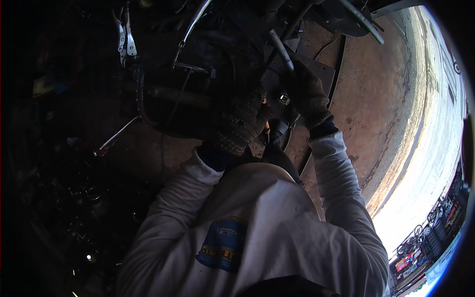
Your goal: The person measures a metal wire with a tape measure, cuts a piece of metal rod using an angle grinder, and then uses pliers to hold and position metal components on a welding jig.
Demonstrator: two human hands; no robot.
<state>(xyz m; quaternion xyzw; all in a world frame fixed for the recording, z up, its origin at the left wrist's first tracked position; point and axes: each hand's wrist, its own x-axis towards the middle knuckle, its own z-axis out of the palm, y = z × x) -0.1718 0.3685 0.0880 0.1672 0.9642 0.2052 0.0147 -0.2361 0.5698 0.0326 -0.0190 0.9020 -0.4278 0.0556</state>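
My left hand (241, 121), in a dark knitted glove, is curled at the middle of the view. Next to its fingers shows a thin orange piece (267, 127); what the hand grips is too dark to make out. My right hand (310, 94), gloved too, is closed at the lower end of a grey metal tube (281, 49) that slants up and left; its fingertips are in shadow. Between the hands a small shiny metal fitting (284, 99) catches the light. Dark metal parts surround both hands.
Silver locking pliers (124, 39) hang at the upper left, near a curved dark bar (140, 94). A thin rod with a red end (115, 137) sticks out below. Another grey tube (363, 22) juts in at upper right. Dark clutter lies lower left; brown floor (368, 114) stretches right toward bright daylight.
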